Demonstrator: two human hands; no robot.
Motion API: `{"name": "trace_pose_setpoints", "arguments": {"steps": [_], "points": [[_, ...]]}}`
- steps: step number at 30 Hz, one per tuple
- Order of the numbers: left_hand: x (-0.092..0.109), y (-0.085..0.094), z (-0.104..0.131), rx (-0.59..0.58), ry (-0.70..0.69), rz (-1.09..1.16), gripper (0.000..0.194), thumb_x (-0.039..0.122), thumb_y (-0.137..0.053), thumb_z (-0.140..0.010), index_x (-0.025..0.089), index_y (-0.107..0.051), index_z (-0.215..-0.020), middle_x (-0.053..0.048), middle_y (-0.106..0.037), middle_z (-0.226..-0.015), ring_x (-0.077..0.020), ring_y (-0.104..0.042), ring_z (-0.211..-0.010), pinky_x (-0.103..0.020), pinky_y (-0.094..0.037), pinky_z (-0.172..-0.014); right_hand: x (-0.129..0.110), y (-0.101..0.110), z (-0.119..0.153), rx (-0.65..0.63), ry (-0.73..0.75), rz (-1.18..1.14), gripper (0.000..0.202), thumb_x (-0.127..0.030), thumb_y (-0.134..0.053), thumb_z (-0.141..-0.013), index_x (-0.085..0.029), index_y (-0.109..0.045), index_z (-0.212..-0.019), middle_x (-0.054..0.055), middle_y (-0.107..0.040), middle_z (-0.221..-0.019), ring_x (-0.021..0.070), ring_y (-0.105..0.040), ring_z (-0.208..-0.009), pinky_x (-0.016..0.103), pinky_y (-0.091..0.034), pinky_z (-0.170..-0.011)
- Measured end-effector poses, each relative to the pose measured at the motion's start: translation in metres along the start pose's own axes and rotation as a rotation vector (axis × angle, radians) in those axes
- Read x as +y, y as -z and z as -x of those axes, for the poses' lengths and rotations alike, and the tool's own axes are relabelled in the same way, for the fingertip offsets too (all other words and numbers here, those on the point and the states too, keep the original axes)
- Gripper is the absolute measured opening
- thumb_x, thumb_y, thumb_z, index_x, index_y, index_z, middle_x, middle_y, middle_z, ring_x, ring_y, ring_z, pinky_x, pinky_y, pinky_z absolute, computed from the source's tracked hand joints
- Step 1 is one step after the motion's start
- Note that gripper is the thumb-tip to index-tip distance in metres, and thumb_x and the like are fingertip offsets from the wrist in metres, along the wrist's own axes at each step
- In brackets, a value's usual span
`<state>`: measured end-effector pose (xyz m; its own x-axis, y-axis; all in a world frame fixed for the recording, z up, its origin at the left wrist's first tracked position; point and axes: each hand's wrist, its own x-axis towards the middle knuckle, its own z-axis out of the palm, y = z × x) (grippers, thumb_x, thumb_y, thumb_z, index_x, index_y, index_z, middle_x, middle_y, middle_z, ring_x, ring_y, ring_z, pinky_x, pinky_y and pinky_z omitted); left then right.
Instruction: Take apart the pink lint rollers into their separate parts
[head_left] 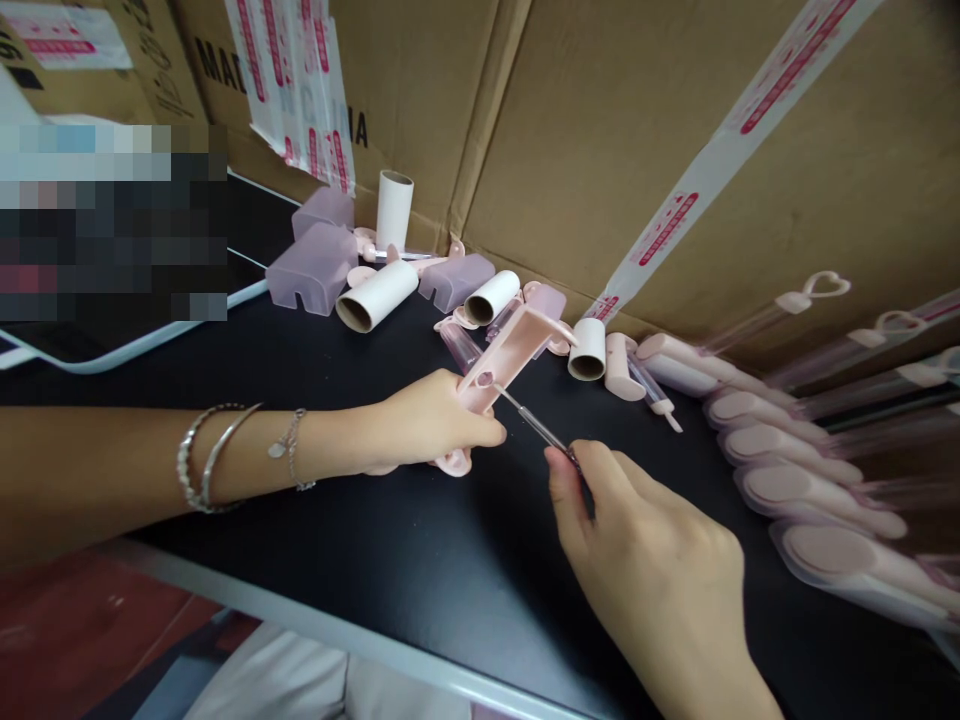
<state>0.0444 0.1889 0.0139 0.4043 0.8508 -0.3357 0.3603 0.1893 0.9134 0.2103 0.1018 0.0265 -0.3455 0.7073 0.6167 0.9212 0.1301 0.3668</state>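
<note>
My left hand (427, 418) is closed around a pink plastic part (517, 350), a hollow bracket-like piece with a round hole near its lower end. My right hand (645, 540) grips a thin metal tool (546, 428) between thumb and fingers. The tool's pale tip points at the hole; whether it touches is too small to tell. Just behind the pink part lie a clear purplish piece (459, 345) and a white cardboard tube (492, 298).
Other white tubes (378, 296) and purple translucent covers (313, 266) stand along the cardboard boxes (600, 130) at the back. Several pink rounded parts (832, 548) line the right side of the black table (450, 590). A blurred-out area covers the upper left.
</note>
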Motion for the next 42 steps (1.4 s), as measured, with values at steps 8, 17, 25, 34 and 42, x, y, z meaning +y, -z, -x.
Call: {"name": "trace_pose_setpoints", "arguments": {"steps": [8,17,25,34,42], "points": [[0.002,0.001,0.001,-0.034,-0.005,-0.033,0.018,0.026,-0.061,-0.064,0.016,-0.048,-0.056,0.001,-0.055,-0.047,-0.0107,-0.052,-0.045,-0.021,-0.039,-0.045,0.001,0.001,0.000,0.009,0.016,-0.007,0.035,-0.033,-0.046,-0.091,-0.020,-0.050,-0.059,-0.005,-0.046,-0.047,0.0100,-0.038,-0.041,0.026,-0.020,-0.045],[0.007,0.005,0.003,-0.143,0.047,0.036,0.018,0.015,-0.057,-0.060,0.018,-0.041,-0.052,0.005,-0.046,-0.041,-0.0088,-0.047,-0.038,-0.019,-0.034,-0.039,0.000,-0.003,0.003,0.020,0.044,-0.032,0.034,-0.032,-0.046,-0.092,-0.019,-0.049,-0.060,-0.005,-0.045,-0.048,0.0080,-0.039,-0.040,0.025,-0.022,-0.045],[0.005,0.008,0.000,-0.207,0.053,0.085,0.020,0.012,-0.055,-0.059,0.019,-0.038,-0.052,0.006,-0.042,-0.036,-0.0077,-0.041,-0.034,-0.018,-0.029,-0.036,-0.001,-0.010,0.000,0.001,0.072,-0.031,0.035,-0.030,-0.043,-0.093,-0.019,-0.044,-0.061,-0.006,-0.046,-0.049,0.0067,-0.041,-0.038,0.024,-0.020,-0.044],[0.005,0.008,-0.001,-0.230,0.060,0.108,0.020,0.012,-0.054,-0.058,0.019,-0.037,-0.052,0.007,-0.039,-0.036,-0.0065,-0.037,-0.033,-0.019,-0.030,-0.037,-0.008,-0.016,-0.001,-0.023,0.041,-0.001,0.030,-0.029,-0.041,-0.094,-0.020,-0.042,-0.065,-0.006,-0.048,-0.050,0.0069,-0.046,-0.037,0.024,-0.019,-0.043],[0.006,0.003,0.001,-0.166,0.037,0.089,0.023,0.016,-0.056,-0.063,0.019,-0.037,-0.049,0.007,-0.035,-0.035,-0.0053,-0.032,-0.033,-0.020,-0.024,-0.038,-0.008,-0.017,-0.007,-0.066,-0.009,-0.025,0.028,-0.030,-0.041,-0.093,-0.020,-0.044,-0.067,-0.005,-0.052,-0.051,0.0089,-0.047,-0.038,0.025,-0.016,-0.044]]}}
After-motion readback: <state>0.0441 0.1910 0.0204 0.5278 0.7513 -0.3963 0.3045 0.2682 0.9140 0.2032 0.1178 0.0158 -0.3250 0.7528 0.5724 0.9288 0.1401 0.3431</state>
